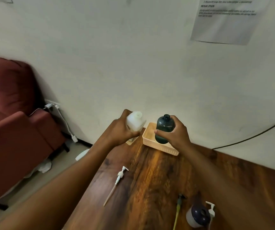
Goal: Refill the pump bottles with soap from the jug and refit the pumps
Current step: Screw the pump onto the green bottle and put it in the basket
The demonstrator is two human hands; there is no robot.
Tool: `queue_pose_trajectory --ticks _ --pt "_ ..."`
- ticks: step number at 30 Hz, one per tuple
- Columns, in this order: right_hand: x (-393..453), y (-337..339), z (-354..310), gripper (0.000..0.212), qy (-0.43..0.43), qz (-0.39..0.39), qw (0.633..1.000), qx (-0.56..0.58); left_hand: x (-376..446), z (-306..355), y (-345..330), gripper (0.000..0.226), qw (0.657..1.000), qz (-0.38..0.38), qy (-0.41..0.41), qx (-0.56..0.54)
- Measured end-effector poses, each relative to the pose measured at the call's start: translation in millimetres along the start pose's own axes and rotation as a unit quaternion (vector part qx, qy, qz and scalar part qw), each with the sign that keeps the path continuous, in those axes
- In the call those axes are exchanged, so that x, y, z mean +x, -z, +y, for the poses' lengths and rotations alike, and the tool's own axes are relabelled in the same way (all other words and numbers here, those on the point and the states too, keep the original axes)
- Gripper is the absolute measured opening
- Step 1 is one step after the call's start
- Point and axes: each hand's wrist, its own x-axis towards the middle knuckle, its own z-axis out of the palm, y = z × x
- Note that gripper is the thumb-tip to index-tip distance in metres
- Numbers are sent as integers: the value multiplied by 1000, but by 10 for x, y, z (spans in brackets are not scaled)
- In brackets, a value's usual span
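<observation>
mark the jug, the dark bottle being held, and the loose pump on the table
white jug (136,122), head view, upper body.
dark green bottle (164,128), head view, mid body.
white pump (120,175), head view, collar.

Dim indoor light w/ greenish cast. Warm glare streak on the glossy brown wooden tabletop (151,176), brightest nr the beige plastic basket (150,140). Soft shadows. Motion blur thruout; printed white paper sheet (229,20) on wall illegible. Wide-angle bending at edges.

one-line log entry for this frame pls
left hand: grips white jug, uncapped | right hand: grips dark bottle, open neck, over basket | loose pump lying on table | pour: not started
</observation>
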Motion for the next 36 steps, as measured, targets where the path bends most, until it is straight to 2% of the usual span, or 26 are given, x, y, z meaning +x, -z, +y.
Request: queue_pose_trajectory --ticks 4,7,9,12,22,32,36 --pt "-77 -215 225 67 -17 -16 1000 -8 -260 -311 -151 86 999 4 26 47" --pt "-144 -375 424 69 -31 -38 999 -9 -506 -438 -301 76 996 -2 64 59" --pt "-179 -446 533 72 -43 -44 998 -1 -635 -633 -513 71 995 -14 102 4" --pt "-221 -553 714 75 -61 -53 997 10 -794 -1035 -862 82 989 -22 131 -63" --pt "-261 -856 1081 76 -70 -45 996 -13 -971 -1623 -1414 99 972 -29 200 -116" --pt "-262 -920 1191 69 -81 -33 996 -8 -1221 -1870 -1652 95 969 -11 209 -132" --pt "-258 -877 1195 70 -83 -27 996 5 -1192 -1819 -1573 102 969 -40 202 -137"
